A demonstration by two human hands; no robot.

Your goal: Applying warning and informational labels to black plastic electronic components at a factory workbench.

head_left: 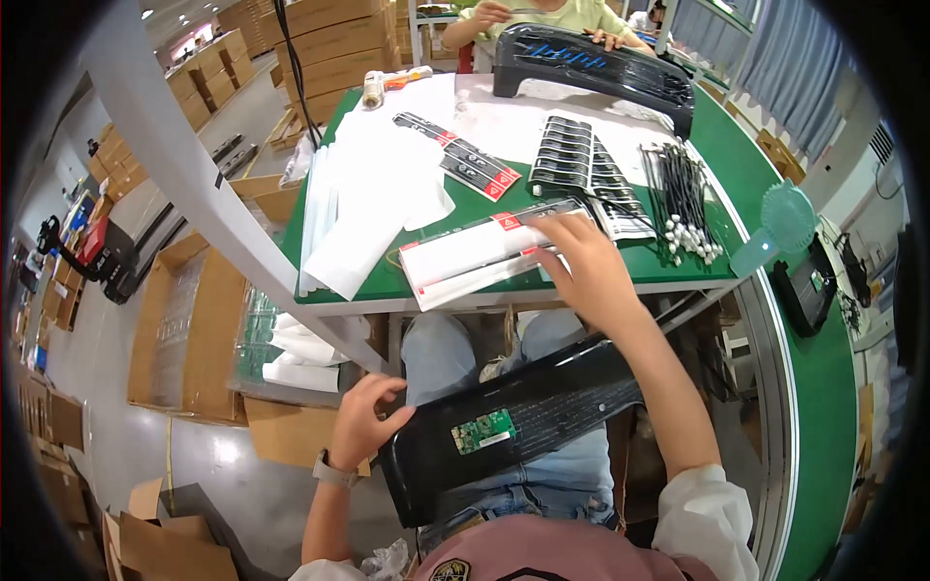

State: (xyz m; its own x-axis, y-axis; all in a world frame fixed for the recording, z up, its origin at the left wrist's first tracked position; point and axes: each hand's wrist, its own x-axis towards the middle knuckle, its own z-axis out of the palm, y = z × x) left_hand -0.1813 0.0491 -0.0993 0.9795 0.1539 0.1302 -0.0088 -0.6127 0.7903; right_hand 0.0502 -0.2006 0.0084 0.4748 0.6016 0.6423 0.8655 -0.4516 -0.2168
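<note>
Across my lap lies a long glossy black plastic housing (552, 407), tilted up to the right, with a small green circuit board (484, 432) on it. At the housing's left end is my left hand (368, 416), thumb and index finger apart, holding nothing; the thumb is at the housing's edge. My right hand (586, 266) reaches to the table's near edge, over a stack of white, red and black label strips (465, 254). Its thumb and fingers are spread at the stack's right end, touching the strips without a visible grip.
On the green table (475, 201) lie white sheets (373, 184), black label strips (567, 160), a bundle of black cables (678, 194) and a glue gun (387, 85). A teal handheld fan (780, 228) stands right. Opposite, a person handles another black housing (591, 68). Cartons (189, 329) stand left.
</note>
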